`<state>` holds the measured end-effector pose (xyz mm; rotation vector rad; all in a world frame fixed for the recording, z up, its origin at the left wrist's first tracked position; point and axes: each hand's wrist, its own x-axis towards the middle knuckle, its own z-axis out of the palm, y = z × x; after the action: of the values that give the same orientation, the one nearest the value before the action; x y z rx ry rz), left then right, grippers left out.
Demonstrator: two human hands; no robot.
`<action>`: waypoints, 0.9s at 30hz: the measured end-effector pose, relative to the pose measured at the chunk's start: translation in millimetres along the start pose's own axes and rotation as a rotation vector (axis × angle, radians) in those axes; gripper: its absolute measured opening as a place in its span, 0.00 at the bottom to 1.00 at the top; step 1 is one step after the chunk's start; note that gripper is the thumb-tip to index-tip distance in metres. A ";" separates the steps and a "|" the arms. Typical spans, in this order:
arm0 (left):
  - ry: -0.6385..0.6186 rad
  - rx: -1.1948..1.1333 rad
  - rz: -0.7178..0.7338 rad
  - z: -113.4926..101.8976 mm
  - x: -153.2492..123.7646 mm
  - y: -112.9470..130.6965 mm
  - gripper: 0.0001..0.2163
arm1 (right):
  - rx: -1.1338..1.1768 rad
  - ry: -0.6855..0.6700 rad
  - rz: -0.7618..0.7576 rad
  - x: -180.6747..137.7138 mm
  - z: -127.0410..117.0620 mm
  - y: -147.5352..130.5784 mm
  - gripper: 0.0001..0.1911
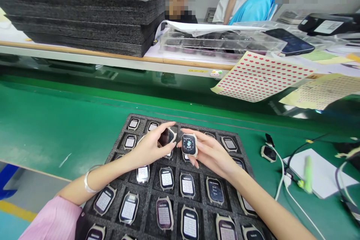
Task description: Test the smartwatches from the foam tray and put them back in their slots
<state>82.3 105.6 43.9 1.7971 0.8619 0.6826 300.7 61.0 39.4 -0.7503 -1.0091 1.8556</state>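
Note:
My left hand [146,145] grips a smartwatch body [166,137] by its edges between thumb and fingers; the watch is tilted and its screen is dark. In my right hand [216,153] is another smartwatch body [189,145], facing up with a lit dial. The two watches are held close together but apart. Beneath both hands lies a black foam tray [243,145] divided into square pockets. Several strapless watches sit in it, many with bright list-like screens, such as one watch [187,185] below my hands. My hands and forearms hide some pockets.
A green bench [56,127] carries the tray. On the right lie a watch [269,153], cables [279,180], white paper [326,180] and a green marker [308,174]. Foam trays [92,15] are stacked on the shelf, beside clear plastic trays [219,43] and hanging sticker sheets [261,78]. People are behind.

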 end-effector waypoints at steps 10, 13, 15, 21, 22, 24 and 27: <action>0.005 -0.007 0.043 3.2 1.1 -0.5 0.25 | -0.087 0.032 -0.038 -3.1 1.4 0.2 0.23; -0.018 0.054 0.040 1.2 0.2 3.2 0.24 | -0.115 0.036 -0.034 -3.4 3.0 0.3 0.22; -0.033 0.077 0.029 0.6 -0.5 4.7 0.24 | -0.131 0.039 -0.037 -3.5 4.6 0.7 0.22; -0.057 0.074 0.034 0.0 -1.1 4.7 0.24 | -0.146 0.057 -0.043 -4.6 6.3 0.1 0.24; -0.068 0.085 0.036 -0.2 -1.2 4.7 0.24 | -0.150 0.060 -0.038 -4.9 5.7 -0.2 0.24; -0.079 0.106 0.048 -0.5 -1.4 5.0 0.24 | -0.169 0.059 -0.035 -5.5 4.2 -0.7 0.24; -0.089 0.129 0.077 -0.8 -2.2 5.9 0.25 | -0.201 0.041 -0.043 -5.8 2.1 -0.5 0.24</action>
<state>81.9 102.7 49.5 1.9694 0.7963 0.6029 301.7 55.3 41.4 -0.8746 -1.1882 1.7117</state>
